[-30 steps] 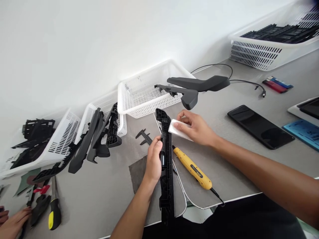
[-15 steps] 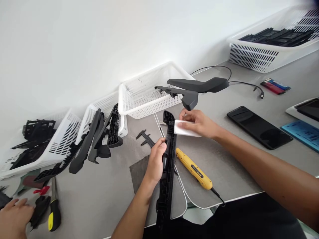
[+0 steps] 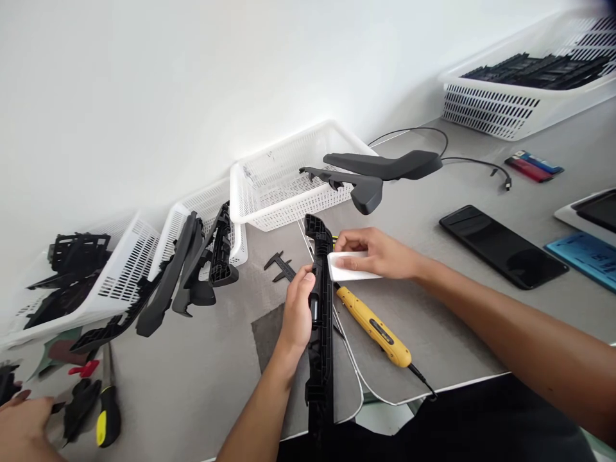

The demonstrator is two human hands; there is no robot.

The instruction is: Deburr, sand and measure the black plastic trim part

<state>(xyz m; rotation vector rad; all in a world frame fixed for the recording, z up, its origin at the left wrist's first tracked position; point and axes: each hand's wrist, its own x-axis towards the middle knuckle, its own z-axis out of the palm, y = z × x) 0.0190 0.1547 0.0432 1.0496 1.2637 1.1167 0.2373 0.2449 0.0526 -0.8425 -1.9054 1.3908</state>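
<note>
My left hand [image 3: 297,314] is closed round a long black ribbed plastic trim piece [image 3: 321,359], which stands lengthwise in front of me, its hooked end away from me. Pinched in my right hand [image 3: 380,253] is a flat white block [image 3: 356,266], whose material I cannot make out. The block's left edge touches, or nearly touches, the trim's right side. A yellow corded hand tool [image 3: 373,326] lies on the table just below the block. Black calipers [image 3: 280,264] rest to the left of the trim, beside a dark square sheet [image 3: 269,330].
White baskets [image 3: 276,215] stand along the wall, with black trim parts [image 3: 166,282] lying across some. A black phone [image 3: 503,247] and a blue item [image 3: 584,256] lie right. Another person's hand [image 3: 29,427] is at lower left, near a yellow-black screwdriver [image 3: 108,414].
My right hand and the white block have moved down along the trim, towards me. The trim's far end has tilted slightly left. The other person's hand has shifted at the lower left.
</note>
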